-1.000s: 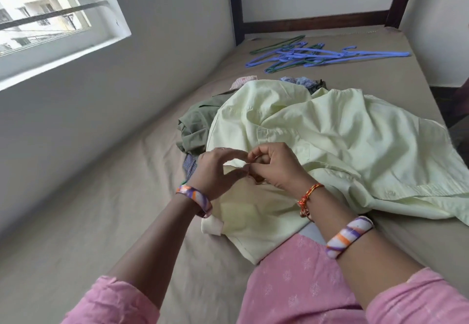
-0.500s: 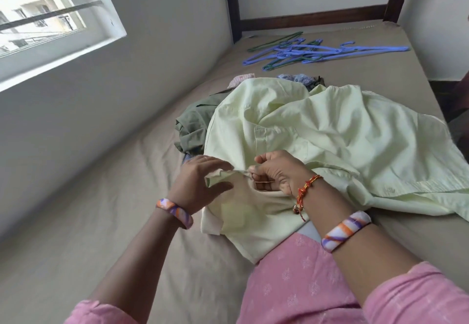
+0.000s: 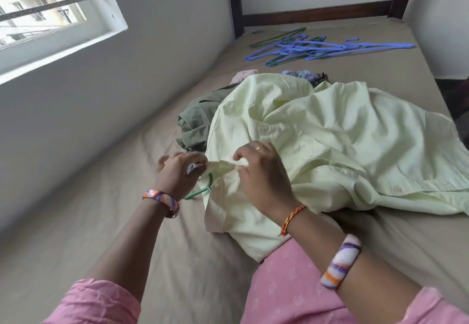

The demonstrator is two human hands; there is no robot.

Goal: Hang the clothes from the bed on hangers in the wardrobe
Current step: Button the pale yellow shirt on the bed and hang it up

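Observation:
A pale yellow-green shirt (image 3: 330, 145) lies spread over the bed (image 3: 101, 234) in front of me. My left hand (image 3: 180, 173) pinches the shirt's collar edge at its near left corner. My right hand (image 3: 264, 173) grips the same edge just to the right, fingers curled on the fabric. The hook of a green hanger (image 3: 200, 191) pokes out from under the collar between my hands; the rest of it is hidden inside the shirt. Several loose blue and green hangers (image 3: 317, 49) lie near the headboard.
An olive green garment (image 3: 200, 123) is bunched to the left of the shirt, with pink (image 3: 243, 76) and blue patterned (image 3: 302, 76) pieces behind it. A grey wall with a window (image 3: 38, 13) runs along the bed's left side. The dark wooden headboard (image 3: 314, 15) stands at the far end.
My hands have moved apart along the collar edge, my left hand sliding left. The green hanger hook now shows between them.

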